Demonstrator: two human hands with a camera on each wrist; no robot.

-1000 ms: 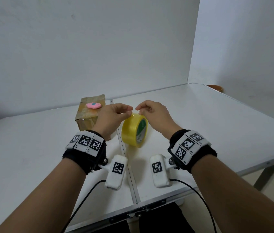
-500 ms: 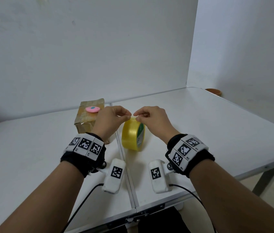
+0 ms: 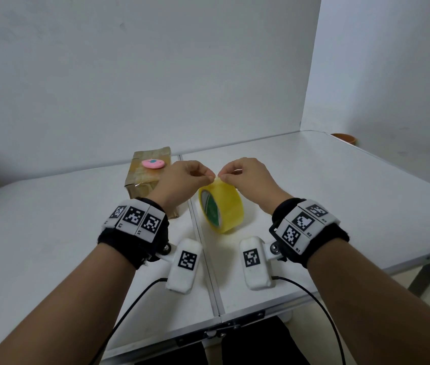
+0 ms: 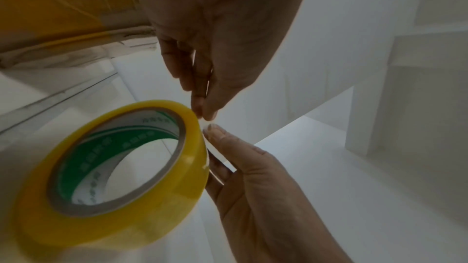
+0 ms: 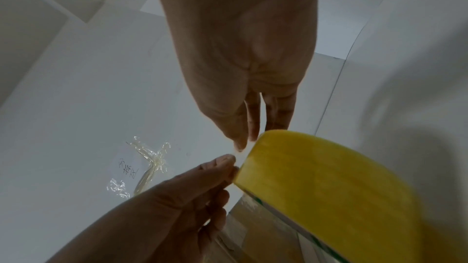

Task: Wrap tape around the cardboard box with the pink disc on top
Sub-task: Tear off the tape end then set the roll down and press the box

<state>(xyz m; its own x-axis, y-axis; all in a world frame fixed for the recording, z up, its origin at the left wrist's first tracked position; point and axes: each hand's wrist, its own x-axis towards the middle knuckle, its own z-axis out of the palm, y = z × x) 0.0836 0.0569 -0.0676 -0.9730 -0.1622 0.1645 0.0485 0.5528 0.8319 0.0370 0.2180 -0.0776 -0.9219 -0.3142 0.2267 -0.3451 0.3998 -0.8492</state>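
The cardboard box (image 3: 142,180) stands left of the table's seam with the pink disc (image 3: 153,163) on its top. Just right of it is the yellow tape roll (image 3: 223,208), upright on edge, its green-printed core facing left. My left hand (image 3: 209,176) and right hand (image 3: 223,177) meet at the roll's top rim, each pinching the tape there with thumb and forefinger. In the left wrist view the roll (image 4: 121,159) fills the lower left, and a sliver of clear tape shows between the two hands' fingertips (image 4: 202,111). The right wrist view shows the same pinch beside the roll (image 5: 329,187).
A brown bowl (image 3: 344,138) sits at the far right table corner. A crumpled scrap of clear tape (image 5: 147,169) lies on the white table (image 3: 340,206). White walls close off the back and right. The table's front edge is near my forearms.
The roll has turned: its green core faced right before and faces left now. Both hands stay pinched at its top rim, close together.
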